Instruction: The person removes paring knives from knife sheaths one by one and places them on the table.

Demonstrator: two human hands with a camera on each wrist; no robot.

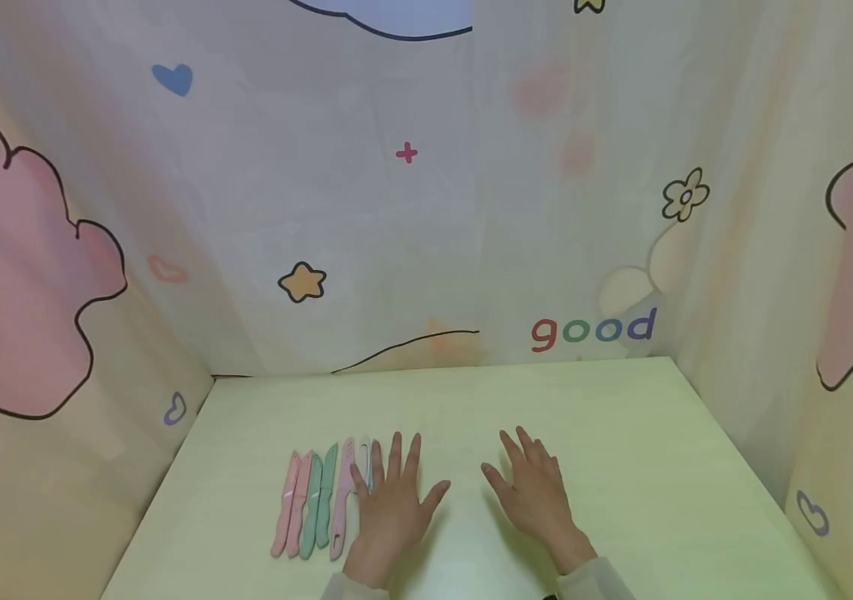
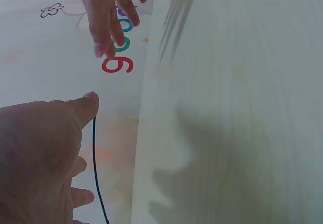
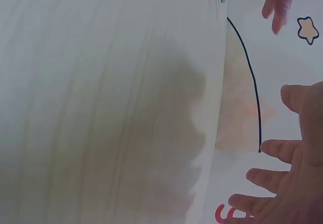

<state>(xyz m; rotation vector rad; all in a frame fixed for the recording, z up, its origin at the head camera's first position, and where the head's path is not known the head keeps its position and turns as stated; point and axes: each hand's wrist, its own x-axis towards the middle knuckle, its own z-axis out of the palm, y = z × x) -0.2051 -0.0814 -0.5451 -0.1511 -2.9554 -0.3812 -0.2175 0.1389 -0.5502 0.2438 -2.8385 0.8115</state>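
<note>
Spread Hands Above a Worktop, a Row of Pastel Knives at the Left

Two pink knives (image 1: 287, 504), two green knives (image 1: 311, 506) and a lilac knife (image 1: 341, 502) lie side by side on the left part of a pale worktop (image 1: 636, 467), handles toward the person and tips toward the back. The pair of pinks sits outermost, the greens next, then the lilac one, its handle pierced by a hole near the end. Beside it lies at least one pale tool (image 1: 365, 454) with a touch of blue — the left hand (image 1: 392, 504) stands in the way, covering much of it in the head view, so its full shape cannot be told.

That hand is held above the worktop, fingers straight and fanned apart, thumb pointing toward the other hand. The right hand (image 1: 534, 493), well apart from the knives, is also raised, its fingers extended and parted, and both throw soft shadows below. Light-coloured sleeves (image 1: 594, 579) reach the wrists.

Around the worktop hangs a printed cloth (image 1: 366, 208) — behind and on both sides — bearing an orange star (image 1: 302, 282), a blue heart (image 1: 173, 79), an outlined flower (image 1: 685, 196), the multicoloured word "good" (image 1: 594, 330) and large pink figures (image 1: 13, 267) at the left and right.
</note>
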